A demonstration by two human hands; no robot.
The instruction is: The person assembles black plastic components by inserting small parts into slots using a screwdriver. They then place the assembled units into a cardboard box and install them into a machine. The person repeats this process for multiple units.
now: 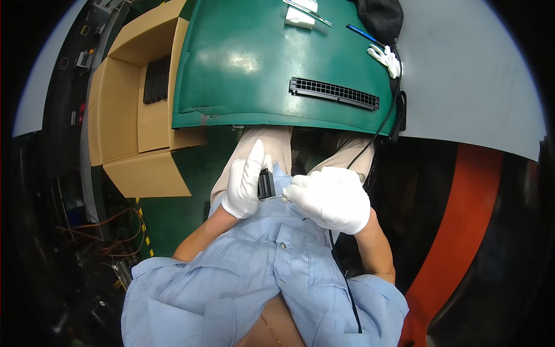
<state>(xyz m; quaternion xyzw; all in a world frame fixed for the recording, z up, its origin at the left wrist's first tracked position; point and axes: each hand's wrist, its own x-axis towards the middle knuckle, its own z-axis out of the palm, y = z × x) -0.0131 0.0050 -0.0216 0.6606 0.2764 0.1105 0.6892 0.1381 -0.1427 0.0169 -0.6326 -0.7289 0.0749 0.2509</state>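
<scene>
My left hand (245, 181), in a white glove, grips a dark plastic part (266, 184) in front of my lap, the thumb pointing away from me. The part shows ridged black faces; its far length is hidden by the view and the fingers. My right hand (330, 199), also gloved, is closed just to the right of it. From its fingertips a thin pale, metallic-looking tool tip (277, 197) reaches to the part's near end. The rest of that tool is hidden in the glove. A long black grille (334, 93) with square openings lies on the green table mat (231, 87).
An open cardboard box (118, 104) at left holds black parts (156, 80). Farther back on the table are a white block (300, 14), a blue pen-like stick (365, 36), a white glove (386, 59) and a black bag (381, 17). A black cable (381, 124) hangs over the right edge.
</scene>
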